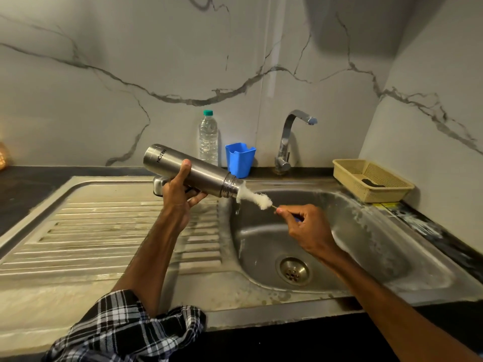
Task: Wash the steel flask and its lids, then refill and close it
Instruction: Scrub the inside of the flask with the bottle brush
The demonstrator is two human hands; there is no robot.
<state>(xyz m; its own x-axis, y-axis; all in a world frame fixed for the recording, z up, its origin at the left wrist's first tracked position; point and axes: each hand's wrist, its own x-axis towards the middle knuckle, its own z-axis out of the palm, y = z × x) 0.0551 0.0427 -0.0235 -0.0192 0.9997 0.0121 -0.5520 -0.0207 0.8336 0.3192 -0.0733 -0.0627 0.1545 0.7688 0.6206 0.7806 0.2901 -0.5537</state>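
Rolled-up black-and-white checked sleeve (125, 333) sits at the bottom left, with the bare left forearm reaching up and away from it. At the end of that arm, the left hand (180, 189) grips the steel flask (188, 169) around its middle, thumb laid over the top of the body and fingers curled underneath. The flask is held in the air, lying almost on its side, its base up toward the left and its open, threaded mouth tilted down to the right, above the left rim of the sink basin (352, 231). A bottle brush (252, 198) with fluffy white bristles sticks partly out of the mouth, and a little foam or water hangs just below it. The right hand (305, 223), coming in from the lower right, pinches the brush's thin handle between thumb and curled fingers, above the basin. A round drain (294, 270) lies in the basin floor. To the left of the basin stretches the ribbed steel drainboard (104, 231); on it, just behind the left hand, stands a rounded steel piece (158, 185), mostly hidden, so what it is cannot be told. Along the back edge, from left to right, stand a clear plastic water bottle (208, 137) with a green cap, a blue plastic cup (240, 159) and a chrome tap (287, 142) whose spout points right. A beige mesh basket (392, 190) rests on the rim at the basin's far right corner, with something dark inside. Behind everything rises a pale marble-patterned wall (156, 61).
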